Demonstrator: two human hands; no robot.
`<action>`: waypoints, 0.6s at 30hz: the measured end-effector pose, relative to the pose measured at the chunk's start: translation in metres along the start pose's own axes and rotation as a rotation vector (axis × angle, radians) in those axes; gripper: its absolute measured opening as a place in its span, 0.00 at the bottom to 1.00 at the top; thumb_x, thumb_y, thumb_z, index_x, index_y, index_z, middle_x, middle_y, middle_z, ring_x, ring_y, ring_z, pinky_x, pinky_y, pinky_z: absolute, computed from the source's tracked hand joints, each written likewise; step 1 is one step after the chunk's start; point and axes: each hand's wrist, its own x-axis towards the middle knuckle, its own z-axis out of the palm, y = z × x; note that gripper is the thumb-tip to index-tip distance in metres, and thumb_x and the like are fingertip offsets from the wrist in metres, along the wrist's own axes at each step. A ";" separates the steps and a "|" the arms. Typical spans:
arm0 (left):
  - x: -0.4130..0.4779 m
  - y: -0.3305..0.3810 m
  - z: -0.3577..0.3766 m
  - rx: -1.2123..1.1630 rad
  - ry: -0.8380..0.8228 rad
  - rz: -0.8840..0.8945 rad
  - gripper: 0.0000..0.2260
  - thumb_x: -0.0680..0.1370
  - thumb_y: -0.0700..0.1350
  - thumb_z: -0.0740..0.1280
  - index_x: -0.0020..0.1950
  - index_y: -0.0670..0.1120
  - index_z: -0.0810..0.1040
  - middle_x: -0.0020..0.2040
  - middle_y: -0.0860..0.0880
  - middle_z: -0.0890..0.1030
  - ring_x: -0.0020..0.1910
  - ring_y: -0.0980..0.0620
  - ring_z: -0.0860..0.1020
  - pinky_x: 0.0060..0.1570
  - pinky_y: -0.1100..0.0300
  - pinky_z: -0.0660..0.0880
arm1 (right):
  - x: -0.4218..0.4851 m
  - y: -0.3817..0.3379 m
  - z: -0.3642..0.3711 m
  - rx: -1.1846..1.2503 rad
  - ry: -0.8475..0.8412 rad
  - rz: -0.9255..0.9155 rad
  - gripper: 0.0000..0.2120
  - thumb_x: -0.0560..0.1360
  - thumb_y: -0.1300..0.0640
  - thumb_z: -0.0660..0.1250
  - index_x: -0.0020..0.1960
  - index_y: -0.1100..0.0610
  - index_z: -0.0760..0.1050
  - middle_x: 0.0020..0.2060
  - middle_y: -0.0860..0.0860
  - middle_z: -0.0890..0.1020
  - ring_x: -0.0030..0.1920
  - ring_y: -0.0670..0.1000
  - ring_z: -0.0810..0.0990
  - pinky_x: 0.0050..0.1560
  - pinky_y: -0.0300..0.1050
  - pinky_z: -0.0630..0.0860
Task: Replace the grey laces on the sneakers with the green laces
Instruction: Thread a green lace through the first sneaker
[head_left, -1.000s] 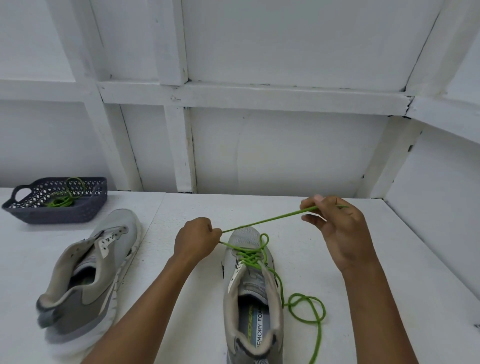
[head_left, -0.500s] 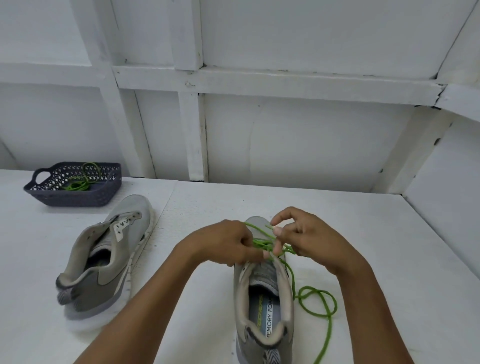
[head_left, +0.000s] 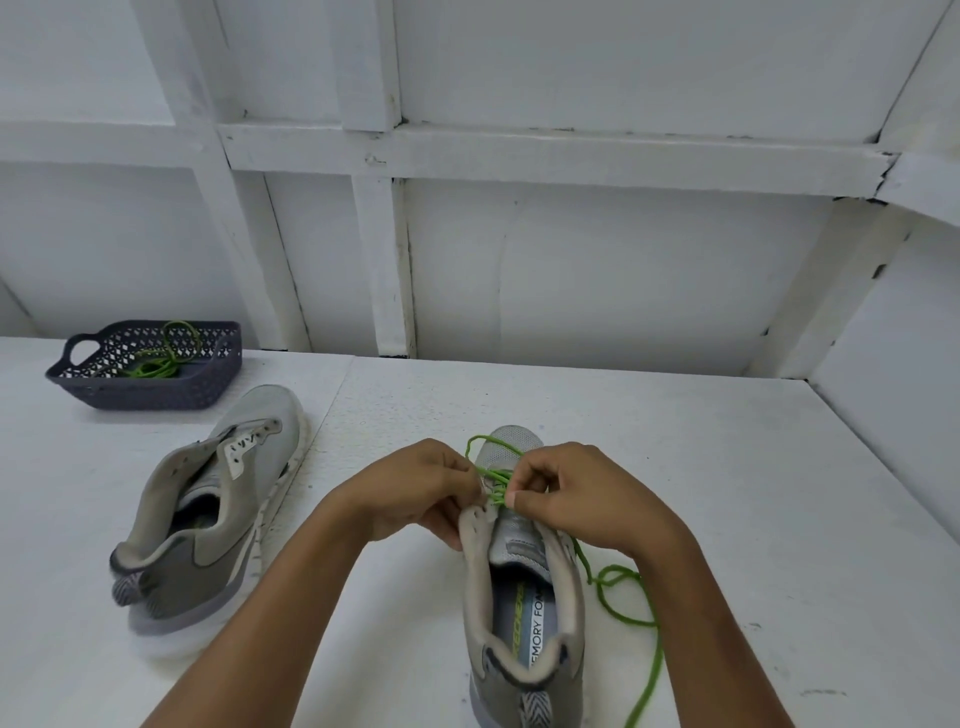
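A grey sneaker (head_left: 524, 613) stands heel toward me at the table's front middle, with a green lace (head_left: 623, 613) threaded through its lower eyelets. My left hand (head_left: 421, 486) grips the shoe's left eyelet flap. My right hand (head_left: 576, 493) pinches the green lace over the eyelets. The lace's loose end trails off to the right of the shoe in a loop. A second grey sneaker (head_left: 208, 514), with no lace, lies tilted at the left.
A dark plastic basket (head_left: 213, 384) at the back left holds another green lace (head_left: 161, 358). The white table (head_left: 727, 467) meets a white panelled wall behind and a side wall on the right.
A second ago my right hand held the lace stretched out to the right. Both hands have since come together over the shoe's eyelets, and the camera has tilted upward.
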 end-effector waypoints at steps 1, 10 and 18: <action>0.000 0.000 0.000 -0.012 -0.004 0.004 0.07 0.77 0.32 0.62 0.45 0.31 0.80 0.36 0.39 0.81 0.32 0.46 0.80 0.35 0.57 0.80 | 0.001 -0.001 0.001 -0.018 0.011 0.004 0.05 0.75 0.56 0.70 0.40 0.50 0.81 0.33 0.43 0.80 0.32 0.36 0.75 0.33 0.29 0.69; -0.001 0.003 0.003 -0.015 -0.022 0.023 0.09 0.77 0.32 0.63 0.39 0.36 0.80 0.36 0.38 0.82 0.33 0.45 0.81 0.36 0.57 0.80 | 0.003 0.000 0.014 -0.102 0.022 -0.002 0.05 0.74 0.55 0.69 0.41 0.53 0.82 0.34 0.46 0.82 0.33 0.40 0.76 0.35 0.34 0.72; -0.008 0.001 -0.010 0.040 -0.098 0.103 0.08 0.79 0.33 0.64 0.43 0.39 0.82 0.39 0.40 0.83 0.40 0.45 0.81 0.43 0.53 0.81 | 0.002 0.000 0.014 -0.074 0.045 0.016 0.04 0.74 0.52 0.72 0.42 0.50 0.85 0.37 0.45 0.85 0.41 0.44 0.82 0.46 0.45 0.79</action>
